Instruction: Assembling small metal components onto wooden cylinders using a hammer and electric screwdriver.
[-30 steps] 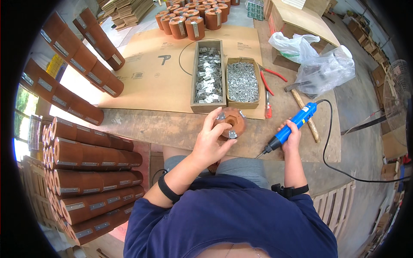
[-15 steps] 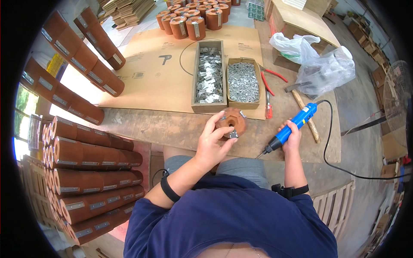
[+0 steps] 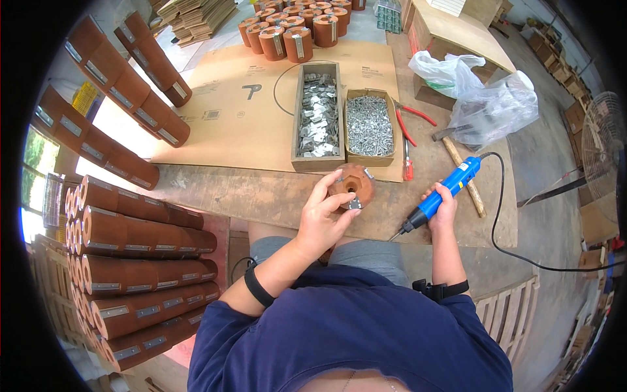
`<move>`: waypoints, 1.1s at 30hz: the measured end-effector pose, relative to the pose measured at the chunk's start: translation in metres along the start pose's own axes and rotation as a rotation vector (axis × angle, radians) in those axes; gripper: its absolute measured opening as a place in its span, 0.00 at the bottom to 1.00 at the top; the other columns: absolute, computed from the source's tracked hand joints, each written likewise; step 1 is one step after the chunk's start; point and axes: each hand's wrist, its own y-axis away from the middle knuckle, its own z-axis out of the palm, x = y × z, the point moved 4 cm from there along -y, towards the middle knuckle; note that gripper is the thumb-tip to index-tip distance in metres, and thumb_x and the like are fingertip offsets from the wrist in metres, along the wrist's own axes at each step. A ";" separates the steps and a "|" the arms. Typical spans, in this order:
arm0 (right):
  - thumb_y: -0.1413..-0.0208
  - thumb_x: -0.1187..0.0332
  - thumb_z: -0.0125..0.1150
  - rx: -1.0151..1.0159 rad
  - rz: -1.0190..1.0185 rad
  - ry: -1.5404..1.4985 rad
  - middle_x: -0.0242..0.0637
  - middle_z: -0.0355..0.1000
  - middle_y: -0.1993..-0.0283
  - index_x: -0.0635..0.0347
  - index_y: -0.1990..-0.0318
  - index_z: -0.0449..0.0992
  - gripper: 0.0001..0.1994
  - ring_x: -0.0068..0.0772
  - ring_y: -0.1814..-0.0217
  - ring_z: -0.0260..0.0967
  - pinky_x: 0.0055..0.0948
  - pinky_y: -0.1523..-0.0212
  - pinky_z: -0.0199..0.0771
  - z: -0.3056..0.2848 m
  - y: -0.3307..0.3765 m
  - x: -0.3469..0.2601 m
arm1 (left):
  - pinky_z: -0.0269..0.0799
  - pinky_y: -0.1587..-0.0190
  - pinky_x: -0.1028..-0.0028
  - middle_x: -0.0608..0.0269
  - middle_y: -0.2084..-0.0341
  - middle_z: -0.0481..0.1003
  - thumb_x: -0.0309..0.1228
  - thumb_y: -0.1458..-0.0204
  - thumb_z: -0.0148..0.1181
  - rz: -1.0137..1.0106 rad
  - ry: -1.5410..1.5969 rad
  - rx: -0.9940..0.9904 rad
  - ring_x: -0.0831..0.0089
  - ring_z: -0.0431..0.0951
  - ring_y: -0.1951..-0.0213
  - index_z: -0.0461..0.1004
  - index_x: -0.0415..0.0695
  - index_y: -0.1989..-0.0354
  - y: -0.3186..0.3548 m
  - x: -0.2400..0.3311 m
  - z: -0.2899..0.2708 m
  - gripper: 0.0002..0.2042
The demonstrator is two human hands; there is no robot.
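Near the table's front edge, a reddish-brown cylinder with a hole in its middle faces up toward me. My left hand curls round its left side, thumb and fingers closed on a small metal plate at the cylinder's near side. Another bit of metal shows on its far right rim. My right hand grips a blue electric screwdriver, its black tip pointing down and left, apart from the cylinder. Beyond the cylinder stand a wooden box of metal plates and a carton of screws.
Red-handled pliers and a hammer lie right of the carton, near clear plastic bags. The screwdriver's black cord trails off right. Stacked brown columns fill the left; several cylinders stand at the back.
Almost nothing differs. Both hands keep their hold on the plate and the screwdriver, and the cylinder stays in place.
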 end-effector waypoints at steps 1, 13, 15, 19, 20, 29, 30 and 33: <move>0.57 0.73 0.58 -0.002 0.002 -0.002 0.37 0.64 0.73 0.62 0.57 0.59 0.19 0.31 0.75 0.65 0.32 0.74 0.71 0.000 0.000 0.000 | 0.67 0.52 0.69 0.47 0.48 0.63 0.20 0.68 0.68 0.000 0.000 0.001 0.58 0.67 0.49 0.76 0.40 0.67 0.000 0.000 0.000 0.15; 0.57 0.73 0.57 0.001 0.006 0.005 0.37 0.64 0.73 0.62 0.57 0.59 0.19 0.31 0.75 0.65 0.32 0.75 0.72 0.002 0.002 -0.002 | 0.59 0.46 0.59 0.43 0.47 0.59 0.38 0.60 0.64 0.151 -0.229 0.055 0.50 0.59 0.45 0.61 0.37 0.48 -0.070 0.023 -0.024 0.30; 0.57 0.73 0.57 -0.002 0.002 0.004 0.37 0.64 0.73 0.62 0.57 0.58 0.18 0.31 0.75 0.65 0.32 0.74 0.72 0.002 0.003 -0.003 | 0.61 0.48 0.61 0.45 0.48 0.61 0.40 0.57 0.61 0.202 -0.278 -0.035 0.52 0.62 0.46 0.65 0.37 0.52 -0.100 0.021 -0.022 0.26; 0.56 0.74 0.56 -0.003 0.002 -0.001 0.37 0.64 0.73 0.62 0.57 0.58 0.18 0.31 0.75 0.65 0.32 0.74 0.72 0.001 0.003 -0.002 | 0.62 0.49 0.63 0.51 0.53 0.68 0.38 0.57 0.60 0.039 -0.268 -0.297 0.54 0.64 0.48 0.69 0.40 0.56 -0.139 0.003 0.004 0.21; 0.56 0.74 0.56 -0.001 -0.001 -0.001 0.37 0.64 0.73 0.62 0.57 0.58 0.18 0.31 0.75 0.65 0.32 0.74 0.72 0.001 0.003 -0.002 | 0.62 0.49 0.64 0.54 0.58 0.71 0.36 0.57 0.59 -0.091 -0.315 -0.422 0.56 0.67 0.51 0.71 0.42 0.58 -0.144 -0.007 0.016 0.18; 0.57 0.74 0.56 -0.035 -0.010 -0.016 0.37 0.64 0.73 0.62 0.56 0.58 0.19 0.31 0.75 0.65 0.32 0.75 0.71 0.001 0.002 -0.001 | 0.63 0.60 0.63 0.64 0.71 0.76 0.32 0.60 0.59 -0.045 -0.886 -0.700 0.67 0.74 0.61 0.75 0.53 0.68 -0.147 -0.053 0.064 0.09; 0.57 0.74 0.56 -0.035 -0.008 -0.016 0.37 0.64 0.73 0.62 0.56 0.58 0.19 0.31 0.75 0.65 0.32 0.75 0.71 0.001 0.002 -0.001 | 0.62 0.61 0.63 0.64 0.70 0.76 0.30 0.60 0.56 -0.070 -0.852 -0.717 0.67 0.74 0.61 0.75 0.54 0.69 -0.148 -0.055 0.064 0.08; 0.57 0.73 0.56 -0.029 -0.001 -0.010 0.38 0.64 0.73 0.62 0.56 0.57 0.20 0.31 0.75 0.65 0.32 0.75 0.71 0.002 0.002 -0.002 | 0.62 0.62 0.62 0.66 0.72 0.75 0.31 0.60 0.57 -0.071 -0.801 -0.709 0.66 0.74 0.62 0.75 0.55 0.71 -0.147 -0.056 0.062 0.06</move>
